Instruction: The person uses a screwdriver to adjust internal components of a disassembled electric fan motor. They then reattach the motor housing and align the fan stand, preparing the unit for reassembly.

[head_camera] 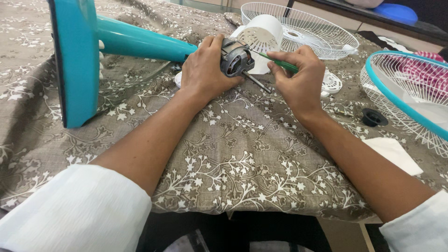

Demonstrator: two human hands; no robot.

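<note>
Green plastic shows between the fingers (280, 63) of your right hand (298, 81): they are pressed together around the handle of a thin screwdriver (273, 60), whose tip points left at the fan motor (236, 59). Your left hand (203, 72) is curled over the left side of that motor, fingers wrapped on its grey metal body and thumb along the near side, holding it just above the cloth. A bare steel shaft (257, 81) sticks out of the motor toward your right hand. Behind the motor, touching it, is the white perforated motor cover (261, 35), and the teal stand tube (140, 42) runs from under your left hand out to the broad teal base (74, 60), tipped on its edge near the left edge of the desk. The desk is covered by a brown cloth with a white floral print (233, 154). Toward the far edge lies a white wire fan guard (308, 28); at the right edge sits a second guard with a teal rim (406, 100). Between your right wrist and that guard lies a small black cap (374, 117), and nearer you a white sheet of paper (394, 154).
</note>
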